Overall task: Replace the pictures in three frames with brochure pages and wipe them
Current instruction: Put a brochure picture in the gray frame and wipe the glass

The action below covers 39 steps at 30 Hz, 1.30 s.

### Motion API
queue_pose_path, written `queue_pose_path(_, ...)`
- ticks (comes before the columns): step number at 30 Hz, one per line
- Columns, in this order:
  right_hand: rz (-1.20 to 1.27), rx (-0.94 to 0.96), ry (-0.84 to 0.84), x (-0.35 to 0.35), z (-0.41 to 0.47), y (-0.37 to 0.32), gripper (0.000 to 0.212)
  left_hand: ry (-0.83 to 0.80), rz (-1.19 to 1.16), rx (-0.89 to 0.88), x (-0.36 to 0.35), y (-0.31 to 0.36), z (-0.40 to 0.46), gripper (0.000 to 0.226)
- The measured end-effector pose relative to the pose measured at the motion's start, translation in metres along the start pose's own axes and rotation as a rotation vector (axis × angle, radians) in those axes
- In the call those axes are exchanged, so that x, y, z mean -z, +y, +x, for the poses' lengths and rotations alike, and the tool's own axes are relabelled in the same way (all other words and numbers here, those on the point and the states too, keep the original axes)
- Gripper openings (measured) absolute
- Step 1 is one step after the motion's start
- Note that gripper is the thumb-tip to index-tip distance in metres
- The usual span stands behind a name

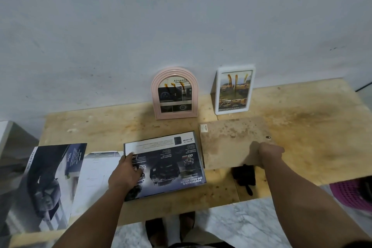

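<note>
1. Pink arched frame (174, 93): it stands upright against the wall at the back of the worktop (302, 127), with a brochure page already inside. Brown streaks run down its glass, so you have yet to wipe it.
2. White rectangular frame (234, 90): it stands just right of the arched one, also filled with a brochure page and also streaked brown. Not wiped.
3. Third frame (163, 169): it lies flat at the front middle of the worktop with a dark brochure page laid in it, print upside down to you. Your left hand (125, 173) rests on its left part, fingers spread and fairly straight, pressing the page down.
4. Backing board (231, 143): brown and stained, it sits just right of the flat frame, its black stand (244, 177) showing beneath. Your right hand (269, 153) grips its near right edge, fingers curled round it.
5. Loose brochure pages (52, 185): spread at the left end of the worktop, partly over its edge.
6. Balance, by my reading: two frames refilled; the third needs its board set on and closed; all the wiping remains. No cloth is identifiable.
</note>
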State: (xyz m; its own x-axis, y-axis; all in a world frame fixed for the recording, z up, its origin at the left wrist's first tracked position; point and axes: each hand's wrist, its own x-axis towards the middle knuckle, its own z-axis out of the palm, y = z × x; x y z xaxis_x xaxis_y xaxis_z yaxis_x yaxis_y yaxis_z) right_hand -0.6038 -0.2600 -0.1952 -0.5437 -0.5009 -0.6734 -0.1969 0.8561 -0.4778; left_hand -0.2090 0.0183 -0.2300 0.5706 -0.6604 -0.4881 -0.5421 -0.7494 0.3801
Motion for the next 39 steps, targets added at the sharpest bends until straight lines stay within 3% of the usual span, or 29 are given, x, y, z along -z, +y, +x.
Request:
queue_pose_path(5, 0.089, 0.129, 0.028, 0.016, 0.003, 0.003, 0.053, -0.007, -0.044, -0.017, -0.001, -0.001, -0.002, 0.061)
queue_pose_path(9, 0.177, 0.129, -0.036, 0.024, -0.001, 0.003, 0.051, -0.012, -0.081, -0.010, 0.000, -0.002, -0.005, 0.061)
queue_pose_path(15, 0.221, 0.168, -0.220, 0.014, -0.030, 0.015, 0.047, 0.032, -0.242, -0.020, 0.000, -0.006, -0.011, 0.041)
queue_pose_path(21, 0.224, 0.189, -0.410, -0.031, -0.072, 0.042, 0.037, 0.012, -0.354, 0.054, 0.002, -0.016, -0.019, 0.058)
queue_pose_path(25, 0.117, 0.205, -0.525, -0.063, -0.100, 0.066, 0.047, 0.038, -0.356, 0.085, 0.001, -0.022, -0.022, 0.043)
queue_pose_path(31, -0.022, 0.258, -0.626, -0.097, -0.130, 0.094, 0.026, 0.018, -0.403, 0.136, 0.003, -0.028, -0.022, 0.023)
queue_pose_path(35, -0.167, 0.316, -0.615, -0.099, -0.129, 0.106, 0.024, 0.004, -0.371, 0.123, 0.003, -0.030, -0.022, 0.025)
queue_pose_path(39, -0.314, 0.396, -0.558, -0.096, -0.129, 0.115, 0.037, -0.013, -0.381, 0.103, 0.001, -0.032, -0.023, 0.021)
